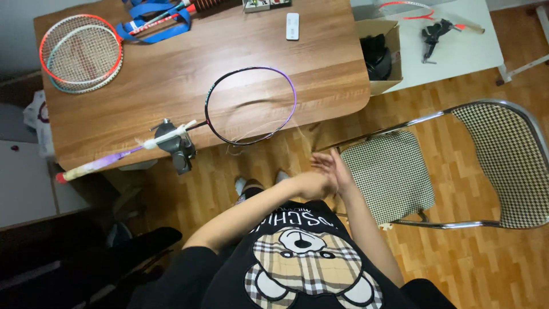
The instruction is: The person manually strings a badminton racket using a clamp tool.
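A badminton racket with a black and purple frame lies over the front edge of the wooden table. A grey clamp holds its shaft, and its head carries only a few strings. A thin pale string trails from the head down toward my hands. My left hand is closed in a fist in front of my chest. Against it is my right hand, blurred, with its fingers spread. Both hands are below the table edge, above the floor.
Two strung rackets and blue straps lie at the table's far left, with a white remote at the back. A cardboard box stands by the table's right end. A checked metal chair is at my right.
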